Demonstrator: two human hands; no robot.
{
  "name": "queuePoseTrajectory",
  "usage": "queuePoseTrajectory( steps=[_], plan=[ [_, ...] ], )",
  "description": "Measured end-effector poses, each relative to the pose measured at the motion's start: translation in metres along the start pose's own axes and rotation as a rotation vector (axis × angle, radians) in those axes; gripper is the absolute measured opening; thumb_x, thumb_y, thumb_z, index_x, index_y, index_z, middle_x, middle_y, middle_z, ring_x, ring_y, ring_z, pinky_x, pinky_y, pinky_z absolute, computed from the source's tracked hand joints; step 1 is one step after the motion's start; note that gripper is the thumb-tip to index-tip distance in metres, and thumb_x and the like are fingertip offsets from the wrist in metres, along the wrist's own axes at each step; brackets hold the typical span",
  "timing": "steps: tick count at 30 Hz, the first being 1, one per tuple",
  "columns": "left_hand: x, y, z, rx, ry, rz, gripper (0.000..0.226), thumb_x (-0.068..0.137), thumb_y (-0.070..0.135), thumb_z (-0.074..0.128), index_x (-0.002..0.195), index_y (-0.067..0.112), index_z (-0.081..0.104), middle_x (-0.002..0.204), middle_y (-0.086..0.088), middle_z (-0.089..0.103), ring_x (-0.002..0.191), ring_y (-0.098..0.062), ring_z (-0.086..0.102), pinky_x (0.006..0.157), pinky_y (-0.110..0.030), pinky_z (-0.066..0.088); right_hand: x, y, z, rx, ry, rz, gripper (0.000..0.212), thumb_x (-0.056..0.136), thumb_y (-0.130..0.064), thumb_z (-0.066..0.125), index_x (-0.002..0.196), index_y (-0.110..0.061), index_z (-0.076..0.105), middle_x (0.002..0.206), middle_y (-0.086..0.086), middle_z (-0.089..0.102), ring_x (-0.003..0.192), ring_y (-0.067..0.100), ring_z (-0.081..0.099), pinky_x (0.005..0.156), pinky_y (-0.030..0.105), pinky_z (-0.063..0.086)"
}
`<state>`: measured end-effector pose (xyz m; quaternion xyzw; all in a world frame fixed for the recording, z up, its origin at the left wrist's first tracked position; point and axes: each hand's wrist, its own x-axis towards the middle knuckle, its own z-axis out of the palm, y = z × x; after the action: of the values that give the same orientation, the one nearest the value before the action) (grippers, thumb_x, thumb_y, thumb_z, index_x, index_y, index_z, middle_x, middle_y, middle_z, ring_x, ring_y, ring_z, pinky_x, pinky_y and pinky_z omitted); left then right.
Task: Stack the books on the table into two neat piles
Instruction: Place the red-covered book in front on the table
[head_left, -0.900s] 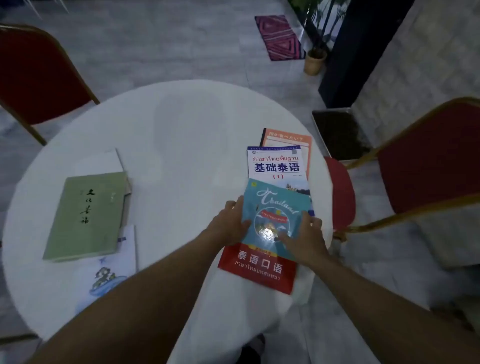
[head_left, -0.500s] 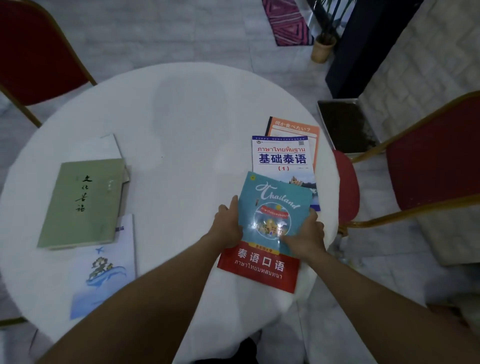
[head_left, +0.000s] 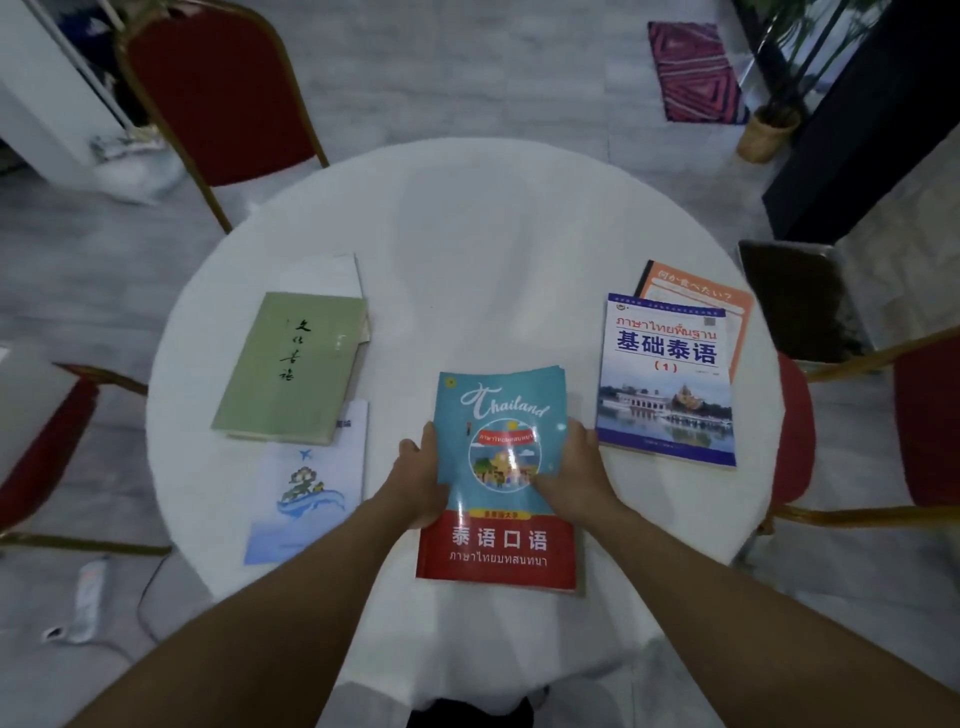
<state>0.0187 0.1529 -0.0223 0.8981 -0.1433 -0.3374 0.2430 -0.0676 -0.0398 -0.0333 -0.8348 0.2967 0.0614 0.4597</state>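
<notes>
A teal and red Thailand book (head_left: 501, 410) is at the near middle of the round white table (head_left: 467, 249). My left hand (head_left: 418, 475) grips its left edge and my right hand (head_left: 576, 470) grips its right edge. To the right lies a white and blue Thai textbook (head_left: 667, 379), overlapping an orange book (head_left: 727, 306) behind it. On the left a green book (head_left: 293, 369) rests on a white book (head_left: 322, 273) and partly covers a pale blue book (head_left: 309, 488).
Red chairs with gold frames stand at the back left (head_left: 218, 93), at the left (head_left: 41, 447) and at the right (head_left: 924, 415). A dark planter tray (head_left: 800, 301) sits on the floor beyond the right edge. A power strip (head_left: 85, 597) lies on the floor at the near left.
Both hands have carried the Thailand book left, off the white and blue textbook, to the near middle of the table. The view has swung so the table sits centred.
</notes>
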Motion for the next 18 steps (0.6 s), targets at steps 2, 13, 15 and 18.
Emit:
queuePoseTrajectory(
  steps=[2, 13, 15, 18],
  plan=[
    [-0.005, -0.014, -0.001, 0.016, 0.01, -0.034, 0.078, 0.09, 0.024, 0.063, 0.15, 0.015, 0.015, 0.129, -0.019, 0.039, 0.122, -0.037, 0.05, 0.097, -0.042, 0.049, -0.001, -0.004, 0.012, -0.028, -0.006, -0.019, 0.074, 0.077, -0.016, 0.085, 0.139, -0.013, 0.045, 0.13, 0.011, 0.051, 0.114, 0.024, 0.058, 0.092, 0.034, 0.055],
    [-0.001, -0.026, 0.01, 0.186, 0.038, -0.027, 0.072, 0.091, 0.023, 0.064, 0.145, 0.004, 0.02, 0.137, -0.013, 0.03, 0.125, -0.024, 0.038, 0.098, -0.031, 0.043, 0.002, 0.004, 0.029, -0.406, -0.091, 0.083, 0.103, 0.083, -0.042, 0.074, 0.156, -0.01, 0.009, 0.143, 0.011, 0.027, 0.133, 0.028, 0.029, 0.108, 0.036, 0.036],
    [0.001, -0.027, 0.009, 0.216, 0.03, -0.021, 0.075, 0.091, 0.024, 0.064, 0.146, 0.003, 0.018, 0.138, -0.014, 0.029, 0.126, -0.025, 0.037, 0.101, -0.032, 0.042, 0.003, 0.006, 0.029, -0.419, -0.105, 0.079, 0.104, 0.083, -0.045, 0.073, 0.156, -0.01, 0.008, 0.144, 0.011, 0.027, 0.134, 0.027, 0.028, 0.109, 0.036, 0.036],
    [0.002, -0.026, 0.006, 0.264, 0.03, -0.002, 0.08, 0.089, 0.025, 0.066, 0.148, 0.003, 0.016, 0.14, -0.014, 0.029, 0.129, -0.025, 0.034, 0.103, -0.033, 0.042, 0.004, 0.007, 0.027, -0.453, -0.124, 0.068, 0.104, 0.084, -0.047, 0.071, 0.157, -0.011, 0.008, 0.147, 0.012, 0.026, 0.136, 0.028, 0.028, 0.111, 0.038, 0.035]
  ],
)
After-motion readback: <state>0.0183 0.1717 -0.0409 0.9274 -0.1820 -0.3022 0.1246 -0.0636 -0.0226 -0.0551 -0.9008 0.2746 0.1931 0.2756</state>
